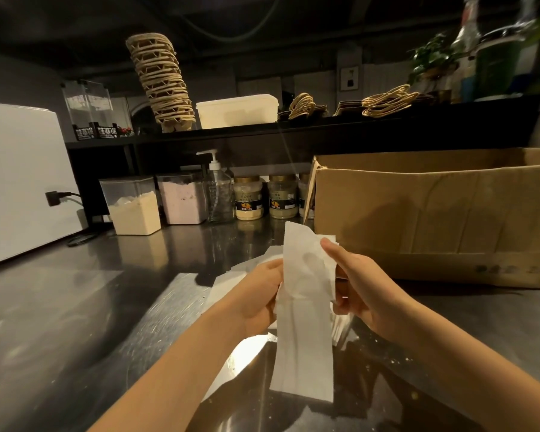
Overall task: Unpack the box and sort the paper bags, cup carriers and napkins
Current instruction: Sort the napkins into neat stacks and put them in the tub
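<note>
White tissue fills the near view: I see a long unfolded napkin [304, 322] hanging down in front of me, its lower edge close to the steel counter [75, 307]. My left hand [259, 294] is closed on its left edge near the top, and my right hand [359, 291] pinches the right edge, w/ the thumb pressed on the paper and the other fingers curled behind. So both hands hold the same sheet.

Just behind the hands, more loose napkins [228, 282] lie on the counter, some under my wrists. I judge this is the napkin step: the sheet came open and must be folded again or laid flat on that pile. Next move needs gentle fingers, bc thin paper tears easily, and edges should meet evenly.

To the right, the cardboard box [434, 213] stands open; I cannot see what is left inside.

Further back on the black shelf [309, 127], the cup carriers [162, 82] stand in a leaning stack, and paper bags [387, 102] w/ twisted handles lie flat in two groups, approx. sorted already.
</note>
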Available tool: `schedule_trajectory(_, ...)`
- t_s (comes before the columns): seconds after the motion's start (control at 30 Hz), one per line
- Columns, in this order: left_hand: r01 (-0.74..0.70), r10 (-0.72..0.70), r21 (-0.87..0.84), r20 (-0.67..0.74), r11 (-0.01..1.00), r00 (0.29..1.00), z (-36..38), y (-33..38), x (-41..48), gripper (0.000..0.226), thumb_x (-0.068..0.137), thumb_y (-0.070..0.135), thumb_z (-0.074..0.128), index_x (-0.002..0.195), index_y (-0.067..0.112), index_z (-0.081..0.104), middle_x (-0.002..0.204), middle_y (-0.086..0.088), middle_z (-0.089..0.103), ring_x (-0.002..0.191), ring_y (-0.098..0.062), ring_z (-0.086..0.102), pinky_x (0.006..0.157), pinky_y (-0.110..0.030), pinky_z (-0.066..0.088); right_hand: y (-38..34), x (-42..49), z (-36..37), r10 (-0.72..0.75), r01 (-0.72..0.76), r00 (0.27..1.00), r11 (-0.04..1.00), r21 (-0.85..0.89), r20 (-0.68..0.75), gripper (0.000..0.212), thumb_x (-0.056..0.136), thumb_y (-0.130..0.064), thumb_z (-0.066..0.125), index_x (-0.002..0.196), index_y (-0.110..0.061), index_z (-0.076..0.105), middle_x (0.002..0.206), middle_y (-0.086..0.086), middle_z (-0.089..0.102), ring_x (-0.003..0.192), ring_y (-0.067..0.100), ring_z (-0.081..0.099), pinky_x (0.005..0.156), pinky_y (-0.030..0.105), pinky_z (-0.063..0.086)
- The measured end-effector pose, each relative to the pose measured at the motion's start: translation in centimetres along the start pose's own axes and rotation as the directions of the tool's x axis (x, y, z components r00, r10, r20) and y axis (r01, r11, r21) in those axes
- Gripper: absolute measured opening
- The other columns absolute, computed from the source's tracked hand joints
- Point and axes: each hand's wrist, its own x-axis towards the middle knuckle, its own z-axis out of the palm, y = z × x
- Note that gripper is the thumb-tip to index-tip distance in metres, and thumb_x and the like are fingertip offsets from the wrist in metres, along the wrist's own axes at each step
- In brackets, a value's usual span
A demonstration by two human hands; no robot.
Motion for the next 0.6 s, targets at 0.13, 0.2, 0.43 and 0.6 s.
schedule_trajectory(0.13,-0.035,0.036,0.051,-0.03,0.998,0.999,0.1,-0.3,0.2,0.016,0.099,0.03,0.051,0.097,0.028,0.067,0.092,-0.003,0.073,0.086,-0.021,0.069,0.077,-0.037,0.06,0.3,-0.3,0.1,-0.078,0.079,0.997,0.995,-0.059,0.026,0.043,0.075,-0.054,0.064,0.102,-0.021,0.061,0.102,0.012,0.065,0.095,0.034,0.063,0.081,0.04,0.056)
schedule_trajectory(0.2,-0.024,0.025,0.069,-0.022,0.997,0.999,0.3,-0.3,0.2,0.017,0.099,0.03,0.05,0.101,0.026,0.066,0.095,-0.004,0.073,0.084,-0.02,0.071,0.073,-0.034,0.061,0.5,-0.3,0.1,-0.105,0.106,0.994,0.993,-0.06,0.019,0.031,0.078,-0.041,0.071,0.102,-0.024,0.06,0.1,0.004,0.067,0.091,0.026,0.067,0.087,0.045,0.056)
schedule_trajectory(0.43,0.039,-0.037,-0.04,0.049,0.998,0.998,0.2,0.0,0.0,0.042,0.095,0.057,0.036,0.11,0.027,0.062,0.097,-0.002,0.076,0.087,-0.018,0.074,0.075,-0.034,0.06,1.0,0.2,-0.3,-0.136,0.136,0.991,0.991,0.006,0.004,0.02,0.087,-0.038,0.064,0.103,-0.027,0.059,0.1,0.002,0.069,0.09,0.021,0.069,0.083,0.044,0.058)
schedule_trajectory(0.6,0.027,-0.03,0.06,0.036,0.998,0.999,0.2,-0.2,0.2,0.02,0.092,0.025,0.062,0.112,0.022,0.062,0.108,-0.006,0.073,0.1,-0.025,0.07,0.092,-0.042,0.056,1.0,0.4,-0.1,-0.128,0.128,0.992,0.992,-0.008,-0.014,0.029,0.084,-0.046,0.063,0.106,-0.028,0.057,0.102,0.001,0.067,0.092,0.02,0.067,0.082,0.038,0.058)
